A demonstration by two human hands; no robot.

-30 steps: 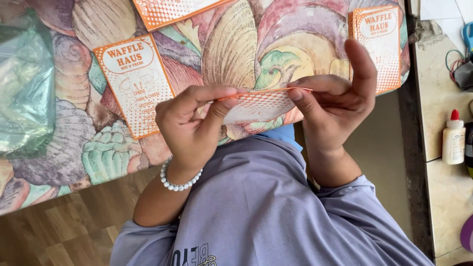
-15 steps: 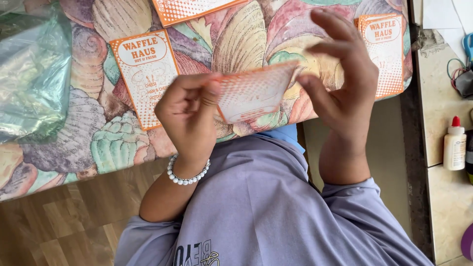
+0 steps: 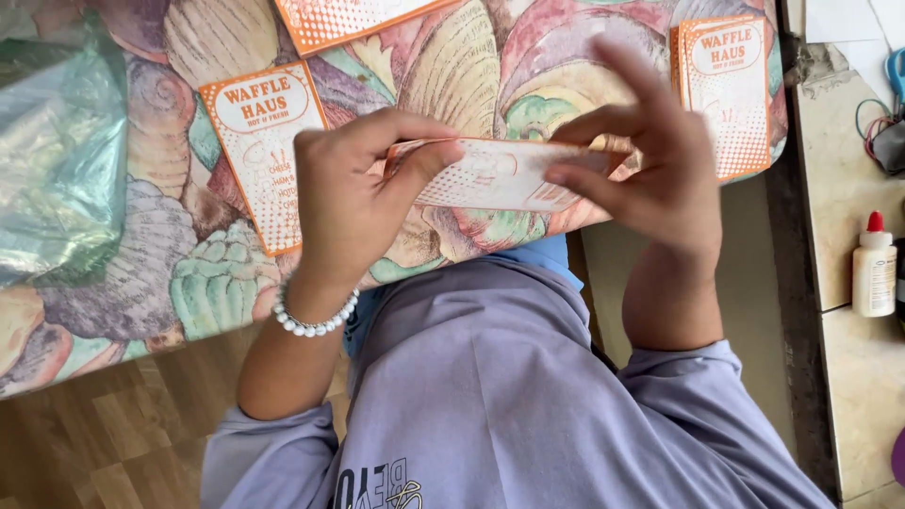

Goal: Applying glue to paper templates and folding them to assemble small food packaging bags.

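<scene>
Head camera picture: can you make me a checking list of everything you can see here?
Surface: shell-patterned cloth over a table, with wooden floor below.
Job's things: an orange-and-white paper sheet held up flat between both hands.
Clutter: three similar printed sheets on the cloth; a green plastic bag at the left edge.
Grippers: left hand pinches the sheet's left end; right hand pinches its right end.
Cables: thin wires on the side counter.
Surroundings: glue bottle with a red cap on a tiled counter; blue scissor handle.
</scene>
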